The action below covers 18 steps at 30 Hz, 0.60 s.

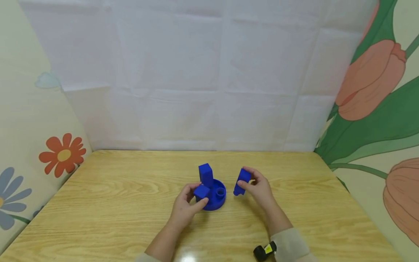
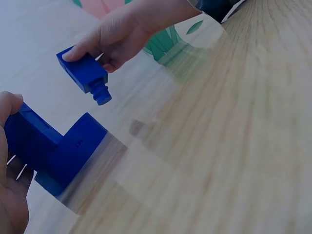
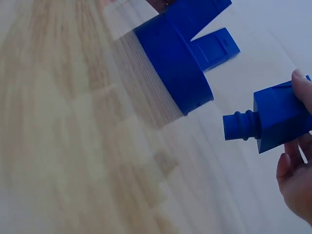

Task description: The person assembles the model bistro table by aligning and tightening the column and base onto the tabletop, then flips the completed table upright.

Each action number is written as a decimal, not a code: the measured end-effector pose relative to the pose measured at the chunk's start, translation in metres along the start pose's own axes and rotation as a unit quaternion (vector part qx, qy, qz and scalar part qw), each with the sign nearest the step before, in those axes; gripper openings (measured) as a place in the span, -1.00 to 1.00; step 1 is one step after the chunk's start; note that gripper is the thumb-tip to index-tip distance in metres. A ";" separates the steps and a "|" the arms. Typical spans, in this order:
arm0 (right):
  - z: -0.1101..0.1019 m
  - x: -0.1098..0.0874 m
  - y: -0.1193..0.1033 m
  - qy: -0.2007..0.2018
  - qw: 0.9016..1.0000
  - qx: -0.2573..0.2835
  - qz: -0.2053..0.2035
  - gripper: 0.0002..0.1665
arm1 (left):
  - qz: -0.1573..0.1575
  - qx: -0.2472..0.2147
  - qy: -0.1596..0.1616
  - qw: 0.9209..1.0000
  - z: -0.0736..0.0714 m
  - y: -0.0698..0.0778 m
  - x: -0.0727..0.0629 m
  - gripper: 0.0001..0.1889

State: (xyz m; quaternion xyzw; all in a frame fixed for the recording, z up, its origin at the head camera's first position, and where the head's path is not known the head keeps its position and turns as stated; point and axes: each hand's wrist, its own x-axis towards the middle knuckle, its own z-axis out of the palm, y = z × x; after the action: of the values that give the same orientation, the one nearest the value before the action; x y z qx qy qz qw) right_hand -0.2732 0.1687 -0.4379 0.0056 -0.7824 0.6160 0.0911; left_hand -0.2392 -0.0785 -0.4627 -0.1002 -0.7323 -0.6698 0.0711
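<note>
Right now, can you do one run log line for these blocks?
left hand: grips near block on round base | right hand: holds loose block, peg bare, off base | far block: standing on base | socket: empty

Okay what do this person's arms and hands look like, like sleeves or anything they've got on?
The left hand and right hand are bare, with no gloves visible. The right sleeve is plain, pale beige-grey, ending on the forearm; only a sliver of the similar left sleeve shows. A black device with a yellow label sits against the right sleeve, probably worn.
</note>
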 end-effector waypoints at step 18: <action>0.019 -0.007 -0.017 -0.044 0.998 0.005 -0.042 -0.44 | 0.026 -0.044 -0.026 0.998 0.002 -0.004 0.003 -0.51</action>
State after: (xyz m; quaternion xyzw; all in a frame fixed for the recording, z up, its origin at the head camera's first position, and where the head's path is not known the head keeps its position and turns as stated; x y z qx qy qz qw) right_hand -0.2669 0.1458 -0.4271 0.0663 -0.7820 0.6144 0.0820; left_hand -0.2431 -0.0770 -0.4657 -0.1393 -0.7010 -0.6964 0.0648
